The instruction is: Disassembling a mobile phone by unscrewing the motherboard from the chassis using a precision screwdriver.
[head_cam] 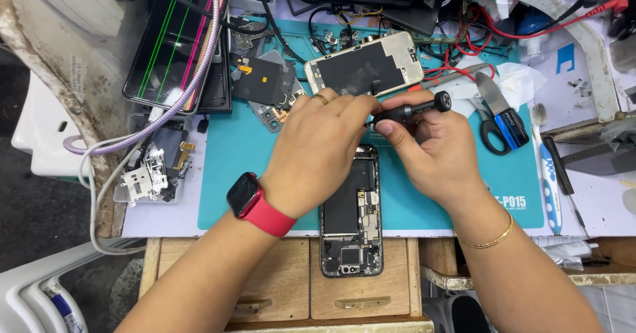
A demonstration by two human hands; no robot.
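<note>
Left hand [318, 144]: grip pinched narrow on the tip end of the black screwdriver [411, 110], steadying it over the top edge of the opened phone [351, 214]; a red-strapped watch [255, 204] sits on the wrist.
Right hand [434, 154]: grip closed around the screwdriver's shaft, thumb beneath, the round cap pointing to the right.
Opened phone: lies face-open on the teal mat [225, 174], its lower end overhanging the desk [165, 220] edge above the wooden drawers [361, 277]; boards and battery are exposed.
Risk 1, slip: the driver tip, if it leaves a screw head, could gouge the bare boards; the cause would be sideways pressure from 2 hands crowded on 1 tool.
Risk 2, fall: the phone's overhang makes it likely to tip off the desk if the wrist presses on its lower end.
Risk 3, lost parts: small screws [344, 38] lie loose near the mat's far edge; a dragged cable could scatter them.
Risk 4, snag: the braided cable [192, 88] and red leads [530, 32] cross the work area and could catch a sleeve or tool.
Second phone body [364, 65]: lies just beyond the hands, back up, pale frame.
Cracked screen [175, 42]: upper left, showing coloured vertical lines.
Label, mat: white printed mark at the mat's lower right corner [510, 202].
Label, pry tool [507, 118]: blue rectangular handle with small pale print, beside the black-handled scissors [487, 124].
Sign: blue shape on a white sheet [565, 58], upper right.
</note>
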